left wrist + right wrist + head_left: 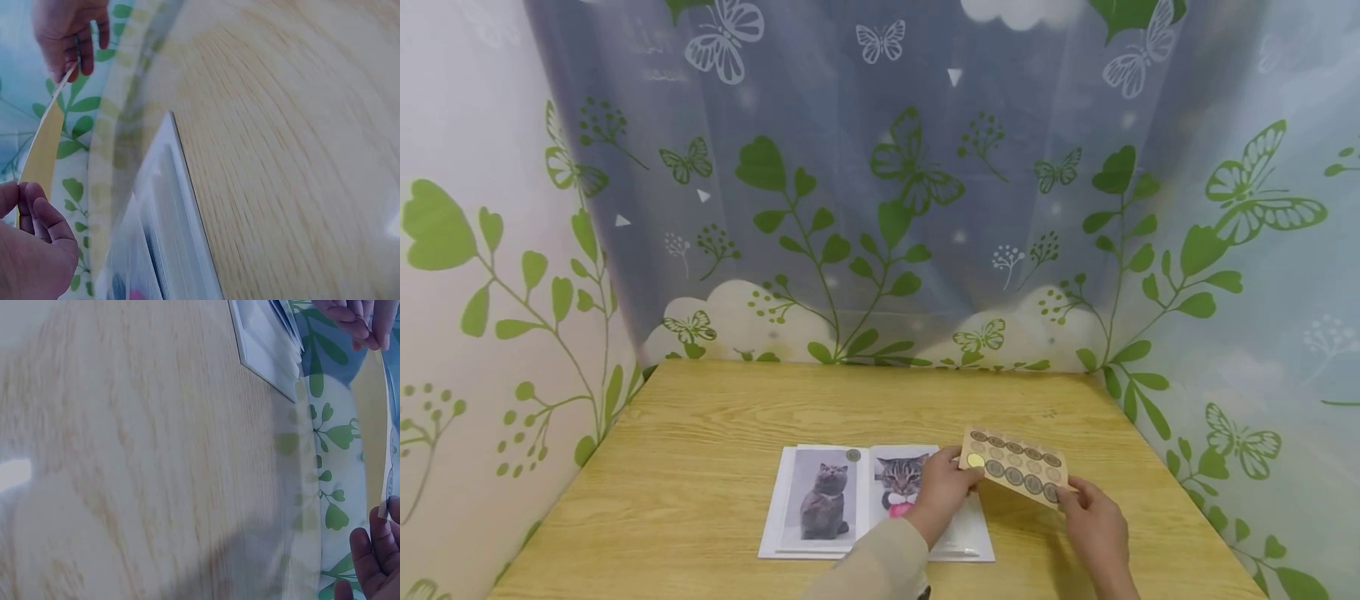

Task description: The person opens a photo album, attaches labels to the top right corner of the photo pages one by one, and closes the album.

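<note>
Above the table I hold a tan sheet of round stickers with both hands. My left hand pinches its left edge, near a bright yellow round spot. My right hand pinches the lower right corner. In the left wrist view the sheet appears nearly edge-on between the hands. Below and left lies an open photo album with a grey cat picture on the left page and a tabby cat picture on the right. A round sticker sits at the grey cat picture's top right. My left hand and sleeve partly cover the right page.
The wooden table extends around the album. A curtain printed with green leaves and butterflies encloses the back and both sides. The sheet's right end hangs beyond the album's right edge.
</note>
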A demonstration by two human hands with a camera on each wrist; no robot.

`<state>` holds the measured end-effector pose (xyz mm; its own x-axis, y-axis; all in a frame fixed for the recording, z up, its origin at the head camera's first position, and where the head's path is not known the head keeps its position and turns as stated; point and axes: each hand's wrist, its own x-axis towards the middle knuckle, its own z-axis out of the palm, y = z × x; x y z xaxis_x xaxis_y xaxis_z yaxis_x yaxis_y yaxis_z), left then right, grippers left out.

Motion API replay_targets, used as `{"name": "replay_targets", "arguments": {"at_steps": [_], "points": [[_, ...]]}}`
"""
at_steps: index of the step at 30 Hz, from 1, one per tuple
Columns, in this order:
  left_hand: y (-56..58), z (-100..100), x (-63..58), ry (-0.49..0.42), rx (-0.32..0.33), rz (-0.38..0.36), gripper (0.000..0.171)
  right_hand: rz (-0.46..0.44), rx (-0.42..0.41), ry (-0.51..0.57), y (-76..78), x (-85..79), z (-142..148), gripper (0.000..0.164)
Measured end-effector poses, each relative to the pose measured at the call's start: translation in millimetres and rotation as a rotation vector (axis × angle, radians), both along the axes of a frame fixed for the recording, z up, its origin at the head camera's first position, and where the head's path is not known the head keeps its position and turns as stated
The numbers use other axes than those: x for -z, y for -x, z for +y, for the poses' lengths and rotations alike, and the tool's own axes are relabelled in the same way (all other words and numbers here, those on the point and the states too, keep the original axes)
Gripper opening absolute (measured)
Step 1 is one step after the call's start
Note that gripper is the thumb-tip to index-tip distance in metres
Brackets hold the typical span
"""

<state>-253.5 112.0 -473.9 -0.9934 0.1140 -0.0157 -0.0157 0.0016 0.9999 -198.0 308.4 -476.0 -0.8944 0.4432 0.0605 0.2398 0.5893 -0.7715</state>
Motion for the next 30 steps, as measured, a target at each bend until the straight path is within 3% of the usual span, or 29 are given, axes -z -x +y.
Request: {"name": "replay_targets", "arguments": {"at_steps": [8, 14, 22, 30], "points": [[-2.4, 1, 0.2, -0.116, 0.023, -0.096, 0.011, 0.027, 0.006, 0.000, -1.2, 1.1, -1, 0.040], [-3.5, 2, 1.1, -0.156, 0.038, -0.125, 0.009, 0.019, 0.008, 0.007, -2.5, 1.5, -1, 0.042], [-3.2, 0, 4.4, -0.169, 0.057, -0.108, 0.010, 0.012, -0.003, 0.011, -3.5, 1.9, -3, 0.046], [-5.7, -6, 6.5, -0.149, 0.062, -0.080, 0.010, 0.078, -0.123, -0.136, -5.1, -3.6, -13, 0.044]]}}
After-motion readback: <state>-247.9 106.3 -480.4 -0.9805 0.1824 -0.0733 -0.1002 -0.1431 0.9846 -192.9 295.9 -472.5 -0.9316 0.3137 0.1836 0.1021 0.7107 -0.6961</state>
